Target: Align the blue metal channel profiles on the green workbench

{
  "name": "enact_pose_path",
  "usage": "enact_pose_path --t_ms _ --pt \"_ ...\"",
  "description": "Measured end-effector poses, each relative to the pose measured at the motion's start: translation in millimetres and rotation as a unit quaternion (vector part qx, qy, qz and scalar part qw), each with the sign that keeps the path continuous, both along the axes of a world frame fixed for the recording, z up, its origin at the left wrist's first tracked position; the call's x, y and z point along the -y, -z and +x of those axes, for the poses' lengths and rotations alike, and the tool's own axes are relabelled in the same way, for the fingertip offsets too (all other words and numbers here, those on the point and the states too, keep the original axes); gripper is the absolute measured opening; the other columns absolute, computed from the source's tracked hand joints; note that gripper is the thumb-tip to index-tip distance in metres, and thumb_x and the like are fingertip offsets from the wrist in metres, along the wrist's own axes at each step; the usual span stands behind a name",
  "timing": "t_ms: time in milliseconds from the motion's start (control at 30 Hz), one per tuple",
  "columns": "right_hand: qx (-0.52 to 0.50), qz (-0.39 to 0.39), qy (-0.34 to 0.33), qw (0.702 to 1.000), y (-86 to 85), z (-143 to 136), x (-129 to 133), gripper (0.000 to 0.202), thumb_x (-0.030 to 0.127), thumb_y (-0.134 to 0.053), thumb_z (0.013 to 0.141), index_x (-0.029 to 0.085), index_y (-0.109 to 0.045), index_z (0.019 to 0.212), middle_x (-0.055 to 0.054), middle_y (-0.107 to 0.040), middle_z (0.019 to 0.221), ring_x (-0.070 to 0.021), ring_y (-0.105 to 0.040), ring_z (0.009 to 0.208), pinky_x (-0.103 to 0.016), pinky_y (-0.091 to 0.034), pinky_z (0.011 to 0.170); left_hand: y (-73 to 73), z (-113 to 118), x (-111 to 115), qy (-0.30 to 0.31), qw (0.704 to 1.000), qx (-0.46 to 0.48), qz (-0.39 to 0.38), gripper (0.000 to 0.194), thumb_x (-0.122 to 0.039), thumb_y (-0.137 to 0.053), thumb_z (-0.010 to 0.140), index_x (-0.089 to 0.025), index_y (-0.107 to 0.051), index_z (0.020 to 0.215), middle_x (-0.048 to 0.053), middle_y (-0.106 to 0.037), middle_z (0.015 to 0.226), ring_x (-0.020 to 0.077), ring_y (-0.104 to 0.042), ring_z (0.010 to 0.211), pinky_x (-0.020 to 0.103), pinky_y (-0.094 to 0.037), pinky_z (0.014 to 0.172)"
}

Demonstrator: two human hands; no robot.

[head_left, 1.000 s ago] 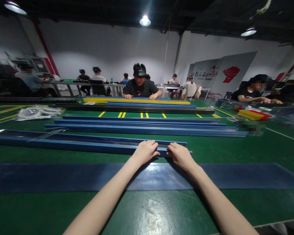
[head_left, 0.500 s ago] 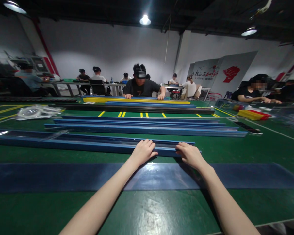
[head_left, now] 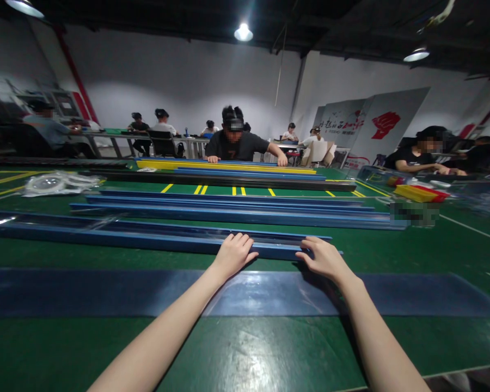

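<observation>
A long blue channel-shaped profile point(head_left: 179, 239) lies across the green table, a clear film showing inside it. My left hand point(head_left: 233, 255) grips its near wall, fingers over the edge into the channel and thumb pointing right. Near the profile's right end, my right hand point(head_left: 319, 256) has its fingers over the same channel and its thumb against the near wall. Closer to me, a wide transparent strip point(head_left: 245, 294) lies flat under my forearms.
Beyond are more blue profiles point(head_left: 228, 209), a black profile point(head_left: 228, 181) and a yellow one point(head_left: 228, 166), touched by a person point(head_left: 237, 144) opposite. A plastic-wrapped bundle point(head_left: 51, 184) lies left; yellow and red trays point(head_left: 420, 193) stand right.
The blue profile under my hands has shifted slightly right. My right hand has moved right and its fingers have spread somewhat; my left hand has moved slightly left. The person opposite has moved one hand outward.
</observation>
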State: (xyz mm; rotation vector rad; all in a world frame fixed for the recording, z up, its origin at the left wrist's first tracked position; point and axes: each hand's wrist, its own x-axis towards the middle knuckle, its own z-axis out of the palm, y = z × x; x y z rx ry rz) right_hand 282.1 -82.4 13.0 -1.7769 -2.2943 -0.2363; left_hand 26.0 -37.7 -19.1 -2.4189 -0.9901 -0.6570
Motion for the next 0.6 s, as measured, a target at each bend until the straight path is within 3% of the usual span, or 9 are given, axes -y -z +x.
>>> enact_pose_path --t_ms 167,600 --pt "0.012 0.007 0.006 1.0 0.9 -3.2 -1.1 0.036 0.05 -0.042 0.081 0.02 -0.057 0.07 -0.004 -0.062 0.077 -0.0169 -0.056 0.073 -0.024 -0.031 0.058 -0.6 -0.6 1.5 0.009 1.0 0.005 0.01 0.028 -0.043 -0.05 0.081 -0.016 -0.053 0.079 0.005 -0.058 0.08 0.0187 -0.052 0.077 0.03 -0.033 0.066" --pt "0.04 0.011 -0.005 0.999 12.1 -6.0 -7.0 0.041 0.055 -0.039 0.082 0.02 -0.058 0.074 -0.005 -0.062 0.083 -0.0174 -0.057 0.079 -0.024 -0.034 0.06 1.6 -0.2 0.2 0.001 1.0 0.009 0.006 0.03 -0.045 -0.051 0.08 -0.016 -0.054 0.083 0.004 -0.059 0.08 0.0191 -0.052 0.077 0.03 -0.033 0.066"
